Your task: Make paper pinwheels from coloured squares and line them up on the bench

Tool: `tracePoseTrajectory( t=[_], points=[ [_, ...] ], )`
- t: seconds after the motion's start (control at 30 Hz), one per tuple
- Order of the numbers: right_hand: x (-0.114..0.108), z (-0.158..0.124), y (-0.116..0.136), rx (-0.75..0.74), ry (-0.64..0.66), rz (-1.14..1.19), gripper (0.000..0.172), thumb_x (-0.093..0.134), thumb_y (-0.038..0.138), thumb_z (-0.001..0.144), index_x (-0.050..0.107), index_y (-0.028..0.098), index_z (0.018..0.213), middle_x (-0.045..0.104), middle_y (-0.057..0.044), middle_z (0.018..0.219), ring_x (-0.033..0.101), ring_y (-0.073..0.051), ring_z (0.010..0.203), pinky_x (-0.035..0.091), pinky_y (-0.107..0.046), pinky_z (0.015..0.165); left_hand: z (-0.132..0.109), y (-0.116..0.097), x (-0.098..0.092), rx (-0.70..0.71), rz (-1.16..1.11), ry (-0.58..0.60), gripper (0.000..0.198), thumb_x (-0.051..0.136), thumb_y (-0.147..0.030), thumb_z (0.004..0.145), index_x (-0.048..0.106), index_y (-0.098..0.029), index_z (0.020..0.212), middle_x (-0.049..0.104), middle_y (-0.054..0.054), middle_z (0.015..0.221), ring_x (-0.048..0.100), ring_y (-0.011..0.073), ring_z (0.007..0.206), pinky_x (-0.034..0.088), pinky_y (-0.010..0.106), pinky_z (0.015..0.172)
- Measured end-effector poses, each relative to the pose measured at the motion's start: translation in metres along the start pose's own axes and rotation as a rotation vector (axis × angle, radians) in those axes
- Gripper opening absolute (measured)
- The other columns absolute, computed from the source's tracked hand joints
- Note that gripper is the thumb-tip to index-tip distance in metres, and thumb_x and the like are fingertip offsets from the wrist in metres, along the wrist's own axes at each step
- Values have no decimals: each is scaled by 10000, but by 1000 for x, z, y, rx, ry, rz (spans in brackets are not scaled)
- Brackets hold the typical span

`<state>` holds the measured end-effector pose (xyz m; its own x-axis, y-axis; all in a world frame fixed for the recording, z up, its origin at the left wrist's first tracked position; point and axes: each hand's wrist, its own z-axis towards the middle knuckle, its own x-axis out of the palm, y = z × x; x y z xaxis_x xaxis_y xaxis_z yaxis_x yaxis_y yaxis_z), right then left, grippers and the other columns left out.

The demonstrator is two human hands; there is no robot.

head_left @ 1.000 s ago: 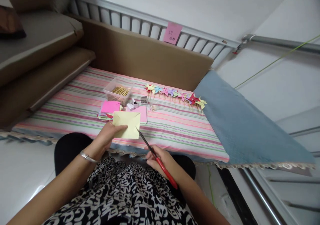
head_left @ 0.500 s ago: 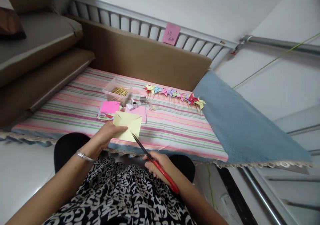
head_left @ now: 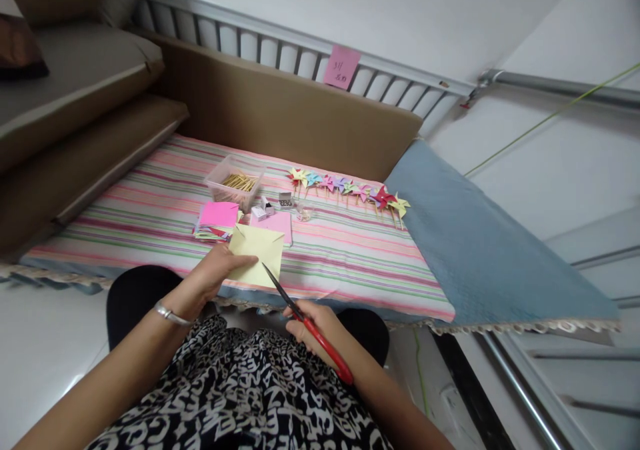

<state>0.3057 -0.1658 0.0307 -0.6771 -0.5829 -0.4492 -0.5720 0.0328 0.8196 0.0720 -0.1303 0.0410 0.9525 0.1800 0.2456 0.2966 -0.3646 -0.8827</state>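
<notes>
Between the thumb and fingers of my left hand (head_left: 217,268) is a square yellow sheet of paper (head_left: 265,245), with short slits showing at its two far corners. My right hand (head_left: 310,325) is closed on red-handled scissors (head_left: 284,293). Their dark blades point up and left, and the tip lies over the paper near its middle. From this angle the blades look closed together. Behind the yellow paper are a stack of coloured paper squares (head_left: 219,215) and a pink paper pad (head_left: 278,223).
A clear plastic box (head_left: 220,187) holds thin wooden sticks (head_left: 240,183). Beside it stand small open boxes (head_left: 262,209) and a little clear dish (head_left: 303,213). A row of paper pinwheels (head_left: 342,185) lies along the back of the striped cloth (head_left: 345,263), before a brown board (head_left: 290,113).
The yellow paper has turned slightly in my left hand and sits flatter to view. The scissors have shifted a little up and left, their tip now further over the paper.
</notes>
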Motion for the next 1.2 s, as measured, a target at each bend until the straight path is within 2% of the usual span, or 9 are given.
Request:
tracePoseTrajectory(
  t=[0.13,0.37,0.7,1.0,1.2],
  points=[
    [0,-1,3,-6,-7,25,217,631,345,785,654,186,931,506,47,557,420,-79,472,356,-209,509,-2,-1,0,-5,-3,9,457,859,-238,435,715,-88,843,755,111,784,682,234,636,532,314,601],
    [-2,-4,7,-25,-35,48,191,649,327,764,668,185,890,486,52,526,415,-85,471,358,-218,513,0,-1,0,-10,-54,11,469,855,-202,436,710,-85,866,757,126,853,697,247,695,552,334,672],
    [0,-2,2,-47,-46,72,205,648,326,754,677,177,891,484,56,520,435,-91,482,363,-220,526,-3,-2,0,-13,-74,38,497,841,-188,463,702,-98,932,758,124,859,699,242,681,551,316,636],
    [0,0,-2,-33,-16,87,238,645,353,767,666,170,918,493,52,560,440,-88,483,364,-217,525,-3,-5,2,3,-77,40,514,842,-193,447,702,-99,932,755,134,883,702,265,729,556,337,673],
    [0,1,-4,-66,-40,60,259,643,374,757,677,168,911,486,47,561,420,-95,510,360,-219,540,-2,-6,3,-1,-71,41,470,837,-195,457,711,-112,902,755,129,883,702,276,763,553,345,691]
  ],
)
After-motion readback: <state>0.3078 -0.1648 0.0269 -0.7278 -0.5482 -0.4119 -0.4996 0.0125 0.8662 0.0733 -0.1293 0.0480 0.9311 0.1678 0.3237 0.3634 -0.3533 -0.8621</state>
